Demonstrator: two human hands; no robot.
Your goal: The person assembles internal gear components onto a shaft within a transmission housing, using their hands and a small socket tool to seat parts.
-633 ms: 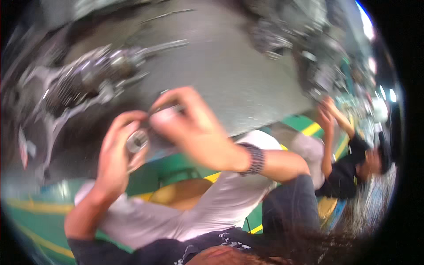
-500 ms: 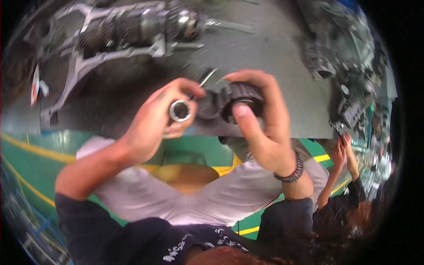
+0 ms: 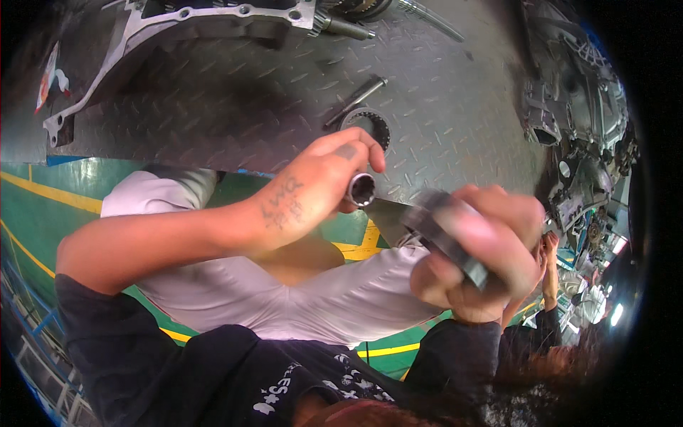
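My left hand (image 3: 313, 188) pinches a small shiny metal sleeve (image 3: 361, 189) between thumb and fingers, held over the edge of a steel tread-plate bench (image 3: 235, 107). My right hand (image 3: 491, 249), blurred, grips a dark toothed ring gear (image 3: 447, 238) lower and to the right, apart from the sleeve. Both hands hover above my lap and light trousers (image 3: 284, 299).
On the bench lie another toothed ring (image 3: 371, 125) and a metal rod (image 3: 356, 99) just beyond my left hand. A cast gearbox housing (image 3: 178, 28) sits at the back left and a shaft (image 3: 348, 27) at the top. A gearbox assembly (image 3: 576, 128) stands right. Another person (image 3: 548, 285) is at the lower right.
My hands, which held the sleeve and gear together, have come apart. The right hand has dropped down and to the right with the gear. The view has shifted.
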